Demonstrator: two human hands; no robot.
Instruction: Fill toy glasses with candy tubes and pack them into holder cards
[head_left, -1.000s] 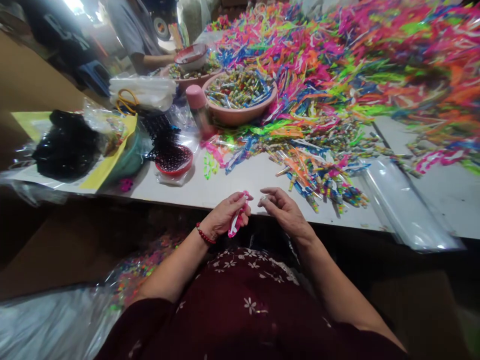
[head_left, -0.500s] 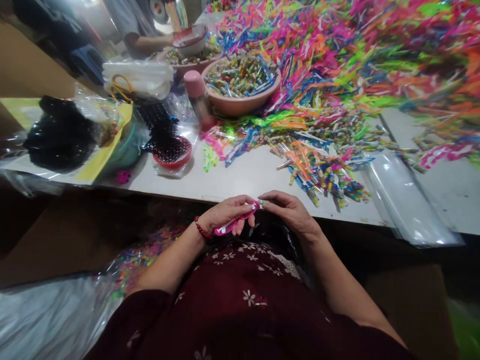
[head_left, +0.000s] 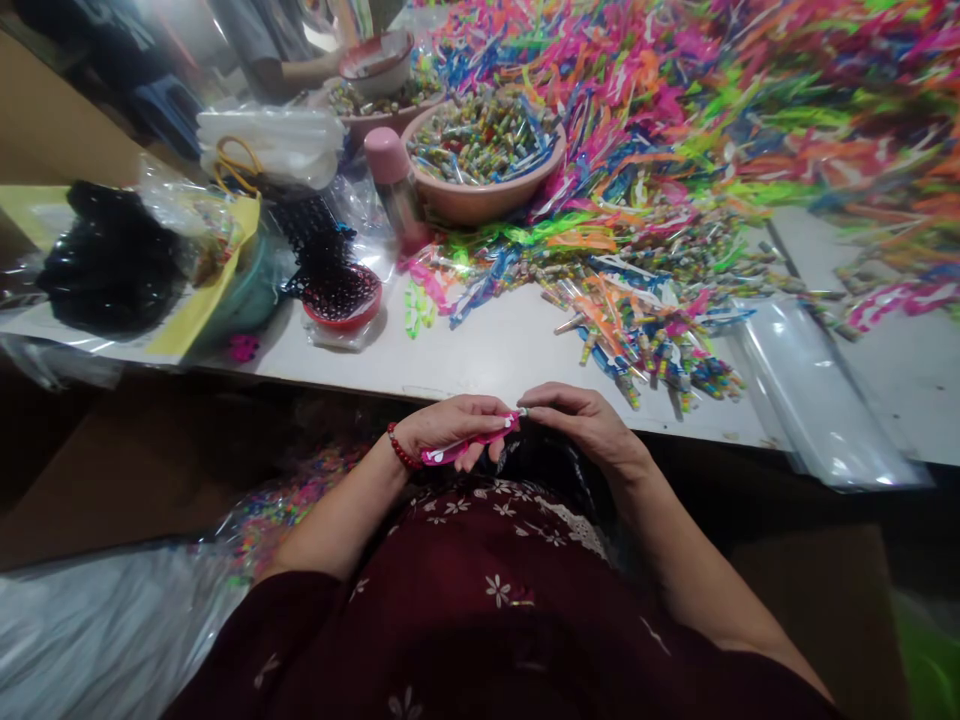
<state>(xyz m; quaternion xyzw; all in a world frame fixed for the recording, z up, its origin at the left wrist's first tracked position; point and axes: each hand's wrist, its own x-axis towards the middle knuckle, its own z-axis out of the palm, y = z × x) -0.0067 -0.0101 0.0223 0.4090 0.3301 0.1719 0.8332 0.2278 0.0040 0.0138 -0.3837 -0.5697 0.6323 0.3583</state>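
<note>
My left hand (head_left: pixel 454 430), a red bead bracelet at its wrist, is closed on a pink plastic strip (head_left: pixel 446 454) with white marks. The strip runs across the palm, and its far end comes out between thumb and fingers. There, my right hand (head_left: pixel 574 415) pinches a small whitish piece (head_left: pixel 523 412) with thumb and fingertips; what exactly it is, I cannot make out. Both hands are held just in front of the table edge, above my lap. Similar bright strips with small patterned tubes lie in a near bunch (head_left: pixel 645 340) on the table.
Beyond spreads a large heap of coloured strips (head_left: pixel 675 120). A pink bowl (head_left: pixel 480 200) holds many small tubes; a pink-capped bottle (head_left: pixel 390 170) stands beside it. Leftward are a red basket (head_left: pixel 341 305) and a black bag (head_left: pixel 112 265). Clear plastic sleeves (head_left: pixel 825 390) overhang the edge at right. A person's arm (head_left: pixel 300 72) shows behind.
The pink strip and my left hand have shifted slightly left, and the whitish end shows a little more between the hands. Both hands keep their hold. The view has tilted slightly.
</note>
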